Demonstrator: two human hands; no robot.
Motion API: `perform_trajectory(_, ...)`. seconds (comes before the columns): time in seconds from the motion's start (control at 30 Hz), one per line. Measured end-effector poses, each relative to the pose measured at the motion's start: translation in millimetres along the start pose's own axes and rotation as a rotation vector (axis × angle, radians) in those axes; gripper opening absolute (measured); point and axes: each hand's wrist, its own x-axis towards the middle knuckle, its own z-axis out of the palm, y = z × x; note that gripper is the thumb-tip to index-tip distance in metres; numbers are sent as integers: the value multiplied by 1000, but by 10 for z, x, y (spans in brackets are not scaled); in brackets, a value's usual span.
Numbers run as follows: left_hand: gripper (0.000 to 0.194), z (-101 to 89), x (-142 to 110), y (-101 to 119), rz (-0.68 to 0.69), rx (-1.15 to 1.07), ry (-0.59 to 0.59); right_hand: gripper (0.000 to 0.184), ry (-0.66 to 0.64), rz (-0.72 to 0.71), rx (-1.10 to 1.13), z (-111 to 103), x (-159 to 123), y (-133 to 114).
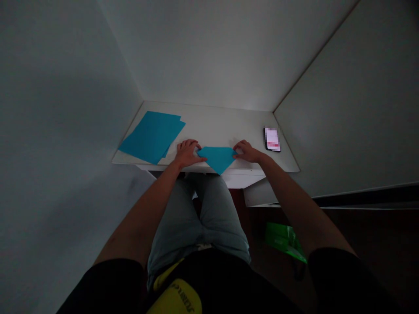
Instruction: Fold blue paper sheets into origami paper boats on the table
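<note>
A folded sheet of blue paper [218,158] lies near the front edge of the white desk, shaped like a triangle whose point faces me and reaches over the edge. My left hand [190,153] pinches its left corner between thumb and fingers. At the right corner, my right hand [247,151] has its fingertips closed on the paper. More blue sheets [152,136] lie overlapping and flat on the left side of the desk, a short way from my left hand.
The white desk [209,117] stands between walls. A phone [272,139] with a lit, blurred screen lies at its right end. An open drawer [240,179] juts out below the front edge. On the dark floor at lower right sits a green bag [284,240].
</note>
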Motion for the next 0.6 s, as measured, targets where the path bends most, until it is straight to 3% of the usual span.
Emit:
perform_trajectory(0.13,52,7,-2,-12,27,-12,-4,46,-18,-28,89,18,16,11)
perform_trajectory(0.27,64,24,-14,-29,67,-15,-9,60,-25,-80,70,15,18,6)
perform_trajectory(0.43,50,28,-32,-35,81,-35,-2,45,2,-77,37,-12,7,-70)
perform_trajectory(0.6,48,16,-34,-15,72,-123,-5,25,-4,-120,184,0,-39,-188)
